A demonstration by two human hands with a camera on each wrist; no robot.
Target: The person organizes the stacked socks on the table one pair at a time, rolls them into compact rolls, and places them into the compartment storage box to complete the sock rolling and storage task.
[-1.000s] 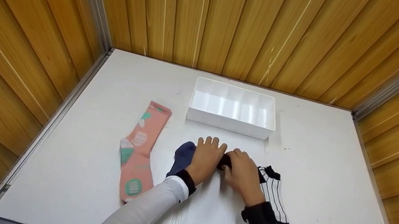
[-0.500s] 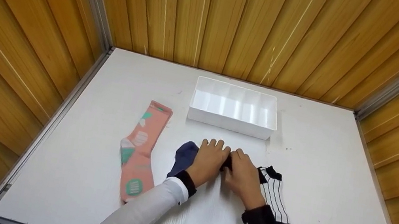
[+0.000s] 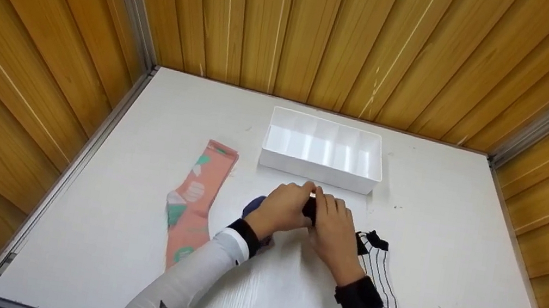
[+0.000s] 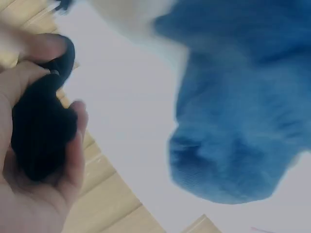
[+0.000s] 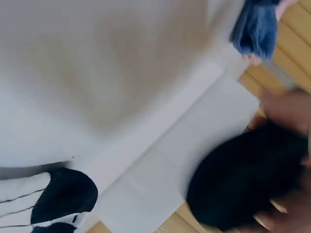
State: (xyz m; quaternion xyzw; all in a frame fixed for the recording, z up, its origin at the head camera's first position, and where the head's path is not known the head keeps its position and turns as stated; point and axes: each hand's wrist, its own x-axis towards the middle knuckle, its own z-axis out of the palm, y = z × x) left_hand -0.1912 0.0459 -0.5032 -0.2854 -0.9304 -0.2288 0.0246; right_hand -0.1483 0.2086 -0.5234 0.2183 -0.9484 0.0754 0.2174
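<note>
A bunched black sock (image 3: 309, 210) is held between my two hands, in front of the white box. My left hand (image 3: 283, 208) grips it from the left, its fingers curled round the dark bundle (image 4: 41, 131) in the left wrist view. My right hand (image 3: 336, 235) holds the other side, and in the left wrist view finger and thumb pinch a raised fold at its top. The right wrist view shows the sock blurred and rounded. Under my left forearm a blue sock (image 3: 253, 206) lies partly hidden; it looms large in the left wrist view.
A white box (image 3: 320, 174) with several compartments stands behind the hands. To the left lies a long pink patterned sock (image 3: 202, 192), partly covered by my left sleeve. A black-and-white striped sock (image 3: 378, 269) lies beside my right wrist. Wood-panelled walls enclose the white table (image 3: 457, 249).
Both hands have lifted and moved slightly toward the box with the black sock. My left hand has turned from palm-down to a side-on grip, and its forearm now covers more of the blue sock.
</note>
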